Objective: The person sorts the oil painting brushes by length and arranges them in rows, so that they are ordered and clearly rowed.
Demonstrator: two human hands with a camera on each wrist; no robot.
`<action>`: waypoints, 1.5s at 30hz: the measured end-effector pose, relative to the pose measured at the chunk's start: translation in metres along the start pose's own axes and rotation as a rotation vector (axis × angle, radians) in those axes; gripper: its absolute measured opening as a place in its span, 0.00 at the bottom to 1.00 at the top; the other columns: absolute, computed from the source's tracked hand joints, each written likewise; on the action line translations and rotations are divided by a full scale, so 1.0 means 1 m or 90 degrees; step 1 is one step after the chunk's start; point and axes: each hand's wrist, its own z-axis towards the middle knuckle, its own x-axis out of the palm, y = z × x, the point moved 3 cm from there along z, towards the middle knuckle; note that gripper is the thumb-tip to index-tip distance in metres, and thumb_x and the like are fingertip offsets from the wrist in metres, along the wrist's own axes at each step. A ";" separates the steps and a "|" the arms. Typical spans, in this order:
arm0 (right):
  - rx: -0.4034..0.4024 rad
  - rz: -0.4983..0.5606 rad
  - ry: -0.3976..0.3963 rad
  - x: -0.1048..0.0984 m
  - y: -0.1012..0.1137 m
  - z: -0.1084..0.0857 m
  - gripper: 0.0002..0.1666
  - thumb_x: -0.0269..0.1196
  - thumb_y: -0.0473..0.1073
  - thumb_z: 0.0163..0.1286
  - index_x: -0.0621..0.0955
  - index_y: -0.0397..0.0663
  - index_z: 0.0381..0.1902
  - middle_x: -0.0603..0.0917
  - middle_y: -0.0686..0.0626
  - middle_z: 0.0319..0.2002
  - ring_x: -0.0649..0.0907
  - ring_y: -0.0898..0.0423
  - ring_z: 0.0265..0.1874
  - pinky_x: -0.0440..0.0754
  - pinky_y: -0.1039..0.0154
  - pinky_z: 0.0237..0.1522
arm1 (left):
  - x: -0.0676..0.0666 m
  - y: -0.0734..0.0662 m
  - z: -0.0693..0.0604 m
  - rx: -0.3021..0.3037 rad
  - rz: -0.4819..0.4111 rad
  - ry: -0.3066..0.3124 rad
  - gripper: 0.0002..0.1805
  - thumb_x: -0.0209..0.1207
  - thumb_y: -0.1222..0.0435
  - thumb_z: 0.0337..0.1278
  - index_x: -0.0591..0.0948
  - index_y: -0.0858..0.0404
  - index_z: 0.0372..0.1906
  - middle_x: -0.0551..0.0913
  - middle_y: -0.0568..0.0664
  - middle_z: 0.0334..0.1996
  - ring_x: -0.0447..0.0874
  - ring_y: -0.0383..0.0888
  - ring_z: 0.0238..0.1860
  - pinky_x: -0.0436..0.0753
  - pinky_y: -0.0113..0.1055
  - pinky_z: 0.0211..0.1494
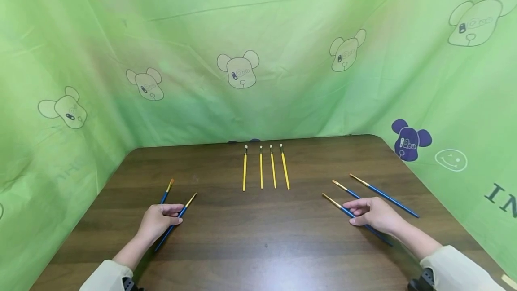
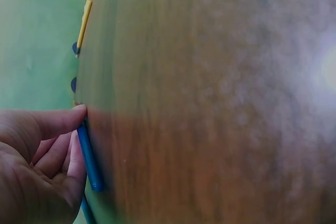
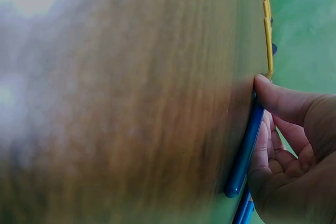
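Note:
On the left side of the table, my left hand (image 1: 156, 222) pinches a blue-handled paintbrush (image 1: 164, 238) between thumb and fingers, its bristles pointing away to the right. The left wrist view shows the blue handle (image 2: 92, 161) below the thumb. Just beyond that hand lies another blue brush (image 1: 164, 197), partly hidden. My right hand (image 1: 377, 215) pinches a blue-handled paintbrush (image 1: 379, 236), its bristles pointing away to the left; its handle end (image 3: 242, 156) shows in the right wrist view. Two more blue brushes lie beyond it, a nearer brush (image 1: 352, 193) and a farther brush (image 1: 393, 200).
Several yellow-handled brushes (image 1: 260, 169) with pale tips stand in a row at the far middle of the brown wooden table (image 1: 250, 237). Green cloth (image 1: 282, 102) printed with bear heads hangs around the table's back and sides.

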 end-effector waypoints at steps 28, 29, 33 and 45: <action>0.021 0.011 -0.011 0.002 -0.008 0.005 0.22 0.72 0.31 0.53 0.82 0.27 0.47 0.85 0.45 0.33 0.80 0.60 0.32 0.80 0.70 0.33 | 0.000 0.007 0.006 -0.047 -0.069 0.003 0.16 0.68 0.77 0.44 0.85 0.73 0.44 0.87 0.58 0.38 0.84 0.45 0.40 0.79 0.27 0.37; 0.022 0.013 -0.009 0.001 -0.008 0.005 0.22 0.72 0.31 0.53 0.82 0.27 0.47 0.85 0.45 0.33 0.80 0.60 0.32 0.80 0.70 0.32 | 0.000 0.006 0.007 -0.048 -0.070 0.004 0.16 0.68 0.77 0.44 0.85 0.74 0.44 0.87 0.59 0.38 0.84 0.45 0.40 0.79 0.27 0.37; 0.027 0.019 -0.007 0.000 -0.008 0.006 0.21 0.71 0.31 0.54 0.82 0.26 0.47 0.85 0.45 0.33 0.80 0.60 0.32 0.80 0.70 0.32 | -0.001 0.006 0.008 -0.052 -0.077 0.007 0.16 0.68 0.78 0.44 0.85 0.74 0.44 0.87 0.59 0.38 0.84 0.45 0.39 0.80 0.27 0.36; 0.020 0.053 0.028 -0.003 -0.003 0.004 0.21 0.68 0.29 0.57 0.80 0.23 0.49 0.84 0.44 0.33 0.79 0.60 0.32 0.80 0.70 0.33 | -0.001 0.003 0.008 -0.084 -0.143 0.023 0.18 0.66 0.77 0.49 0.81 0.77 0.48 0.87 0.59 0.39 0.84 0.41 0.35 0.81 0.29 0.35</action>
